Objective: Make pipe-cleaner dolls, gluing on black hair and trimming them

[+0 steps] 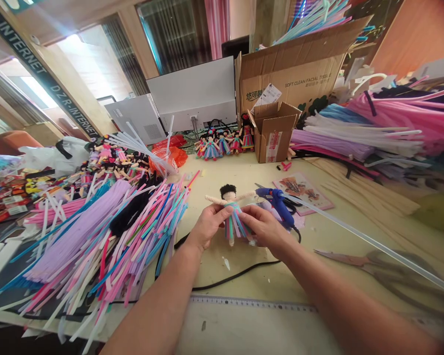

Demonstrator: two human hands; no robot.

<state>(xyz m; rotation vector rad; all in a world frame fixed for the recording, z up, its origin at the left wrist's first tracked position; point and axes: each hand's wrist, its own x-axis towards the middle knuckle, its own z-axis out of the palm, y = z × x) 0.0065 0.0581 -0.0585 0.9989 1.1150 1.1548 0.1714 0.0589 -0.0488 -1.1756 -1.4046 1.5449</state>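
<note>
Item 1: my left hand (207, 224) and right hand (263, 226), both clamped on pipe-cleaner doll (232, 212), steadying its skirt; glue gun (279, 204) beside.

hands 2 (207, 224) (264, 227) | held doll 1 (232, 207) | glue gun 1 (279, 204) | scissors 1 (373, 264) | cardboard boxes 2 (274, 133) (292, 69)
</note>
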